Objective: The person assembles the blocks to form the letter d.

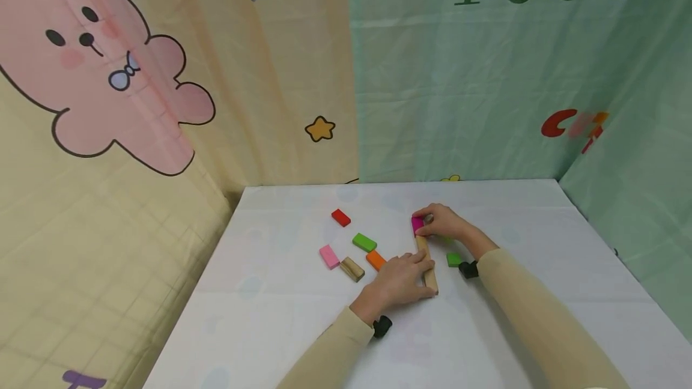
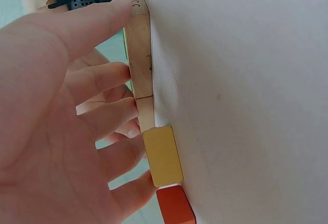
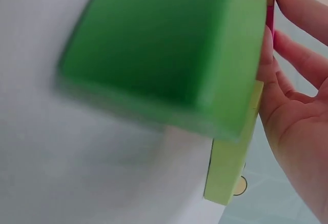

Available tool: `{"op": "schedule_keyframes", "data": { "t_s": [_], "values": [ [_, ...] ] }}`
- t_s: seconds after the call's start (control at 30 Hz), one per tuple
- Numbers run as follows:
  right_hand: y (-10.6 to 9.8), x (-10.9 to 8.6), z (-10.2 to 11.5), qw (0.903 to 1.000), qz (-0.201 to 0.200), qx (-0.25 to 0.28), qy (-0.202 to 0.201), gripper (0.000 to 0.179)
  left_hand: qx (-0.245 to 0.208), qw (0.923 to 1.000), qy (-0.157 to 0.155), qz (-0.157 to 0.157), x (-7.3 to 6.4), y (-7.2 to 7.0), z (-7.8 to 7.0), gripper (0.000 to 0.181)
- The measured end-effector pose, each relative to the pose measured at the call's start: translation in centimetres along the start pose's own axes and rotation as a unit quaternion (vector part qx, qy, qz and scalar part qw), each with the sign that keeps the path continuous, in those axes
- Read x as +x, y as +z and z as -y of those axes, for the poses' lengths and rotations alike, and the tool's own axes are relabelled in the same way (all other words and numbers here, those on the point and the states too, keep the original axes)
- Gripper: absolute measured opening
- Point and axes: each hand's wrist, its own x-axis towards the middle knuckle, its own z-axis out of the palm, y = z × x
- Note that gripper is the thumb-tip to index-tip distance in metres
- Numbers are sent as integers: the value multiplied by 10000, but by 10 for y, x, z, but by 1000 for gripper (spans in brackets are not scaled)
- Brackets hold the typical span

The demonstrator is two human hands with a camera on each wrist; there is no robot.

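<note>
A narrow row of plain wooden blocks lies on the white table, with a magenta block at its far end. My right hand pinches the magenta block between thumb and fingers; in the right wrist view only a sliver of it shows. My left hand rests along the wooden row, fingers reaching over it. In the left wrist view, its thumb is at one end of the row and its fingertips touch the upper edge. A yellow block and an orange-red block sit near the left fingers.
Left of the hands lie red, green, pink, orange and brown wooden blocks. Beside the right wrist is another green block; a lime block stands behind it in the right wrist view. Printed curtains enclose the table.
</note>
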Motion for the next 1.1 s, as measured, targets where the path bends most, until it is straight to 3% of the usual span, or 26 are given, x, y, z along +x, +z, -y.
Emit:
{"op": "schedule_keyframes", "data": {
  "t_s": [0.2,0.43,1.1],
  "values": [
    [1,2,1,9992,-43,-380,-98,50,104,9998,112,-98,-1,1,0,64],
    [0,2,3,9990,59,-447,-22,51,104,9998,153,-107,-2,2,1,63],
    [1,-2,15,9960,5,-896,-5,52,136,9999,36,-52,-1,0,-1,64]
  ]
}}
